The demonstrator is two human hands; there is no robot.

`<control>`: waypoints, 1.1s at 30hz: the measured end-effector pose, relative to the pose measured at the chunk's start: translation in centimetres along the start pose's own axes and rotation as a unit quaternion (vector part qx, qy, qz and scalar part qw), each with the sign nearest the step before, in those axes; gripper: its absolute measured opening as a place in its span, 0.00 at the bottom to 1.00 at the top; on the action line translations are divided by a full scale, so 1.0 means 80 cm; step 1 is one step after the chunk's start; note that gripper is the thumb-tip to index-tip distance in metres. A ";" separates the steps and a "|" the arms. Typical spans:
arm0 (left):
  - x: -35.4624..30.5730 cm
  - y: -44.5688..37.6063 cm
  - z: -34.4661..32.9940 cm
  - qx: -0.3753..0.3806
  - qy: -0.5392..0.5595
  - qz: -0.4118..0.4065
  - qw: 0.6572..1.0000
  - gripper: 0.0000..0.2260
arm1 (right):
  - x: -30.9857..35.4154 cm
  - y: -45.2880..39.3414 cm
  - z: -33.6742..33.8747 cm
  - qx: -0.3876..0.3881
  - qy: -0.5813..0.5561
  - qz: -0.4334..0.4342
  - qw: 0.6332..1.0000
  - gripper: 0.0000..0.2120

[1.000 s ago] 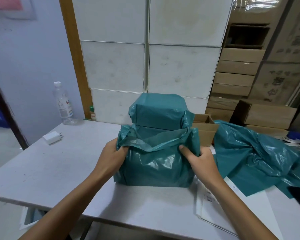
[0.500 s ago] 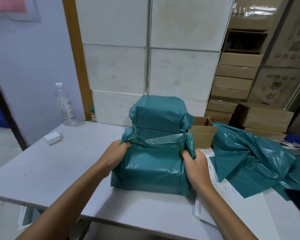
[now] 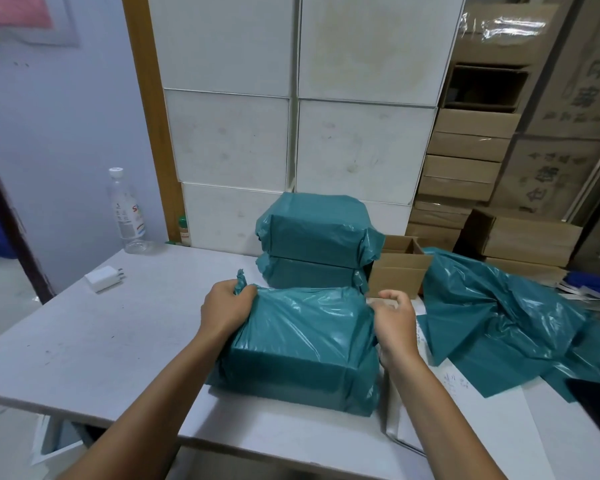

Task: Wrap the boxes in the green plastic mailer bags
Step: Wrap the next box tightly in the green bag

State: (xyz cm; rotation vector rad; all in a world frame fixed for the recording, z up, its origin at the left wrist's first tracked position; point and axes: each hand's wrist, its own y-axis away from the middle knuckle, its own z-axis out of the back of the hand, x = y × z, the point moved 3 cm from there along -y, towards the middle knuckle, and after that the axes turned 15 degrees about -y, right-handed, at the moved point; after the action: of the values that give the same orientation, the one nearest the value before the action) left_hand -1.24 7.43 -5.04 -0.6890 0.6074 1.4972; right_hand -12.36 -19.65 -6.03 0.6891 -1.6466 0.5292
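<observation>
On white table [image 3: 101, 341], wrapped box [image 3: 302, 344]; cardboard stacks [image 3: 465, 161] behind.

Soft, even indoor light, fairly dim, with a cool bluish cast.

Glare shows on the crinkled green bags [image 3: 499, 313] and clear wrap on the stacked cartons [image 3: 506, 22]. Shadows are faint. Wide-angle bending curves the edges; corners look soft.
</observation>
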 end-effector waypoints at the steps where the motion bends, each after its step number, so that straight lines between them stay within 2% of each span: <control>1: 0.001 0.000 0.000 0.004 0.010 -0.003 1.000 0.15 | -0.006 -0.001 0.001 0.002 0.021 -0.008 1.000 0.09; 4: 0.001 0.002 -0.002 -0.001 0.004 -0.017 1.000 0.14 | -0.032 0.007 0.004 0.026 0.082 -0.034 0.996 0.09; 9: -0.003 0.007 -0.001 -0.018 -0.022 -0.040 0.999 0.14 | -0.013 0.006 0.004 0.027 0.069 -0.024 0.997 0.09; 12: -0.004 0.007 -0.002 -0.027 -0.028 -0.048 0.998 0.14 | 0.008 0.003 -0.002 0.089 0.083 -0.047 0.991 0.13; 14: -0.002 0.005 -0.004 -0.026 -0.025 -0.043 0.998 0.14 | 0.008 0.003 -0.005 0.102 0.080 -0.049 0.990 0.10; 17: 0.004 -0.001 -0.009 0.023 0.030 0.001 0.999 0.12 | -0.004 0.003 -0.007 0.073 0.025 -0.076 0.994 0.06; 21: 0.011 0.002 -0.013 0.113 0.142 0.094 0.979 0.10 | -0.019 0.003 -0.014 0.062 -0.015 -0.182 0.981 0.08; 23: 0.015 0.006 -0.017 0.143 0.150 0.126 0.970 0.12 | -0.021 0.002 -0.014 0.056 0.012 -0.171 0.984 0.08; 26: 0.016 0.008 -0.018 0.150 0.168 0.125 0.966 0.12 | -0.013 0.005 -0.012 0.059 0.045 -0.138 0.988 0.07; 27: 0.014 0.006 -0.015 0.118 0.147 0.106 0.976 0.14 | -0.010 0.005 -0.010 0.062 0.054 -0.124 0.989 0.06; 29: 0.002 0.001 0.002 -0.011 -0.008 0.007 1.000 0.21 | 0.005 0.003 -0.005 0.053 0.104 -0.058 0.991 0.03; 31: -0.023 0.011 0.025 -0.131 -0.118 -0.121 0.977 0.17 | 0.030 0.005 0.002 0.015 0.204 0.062 0.977 0.03; 33: -0.051 0.031 0.045 -0.167 -0.139 -0.232 0.948 0.09 | 0.059 0.020 0.001 -0.011 0.255 0.203 0.945 0.05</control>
State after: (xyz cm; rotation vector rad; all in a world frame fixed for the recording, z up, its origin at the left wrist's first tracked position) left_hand -3.94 7.18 0.33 -0.7958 -0.0360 1.2282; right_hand -14.09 -19.26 -1.36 0.1596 -1.2933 0.9004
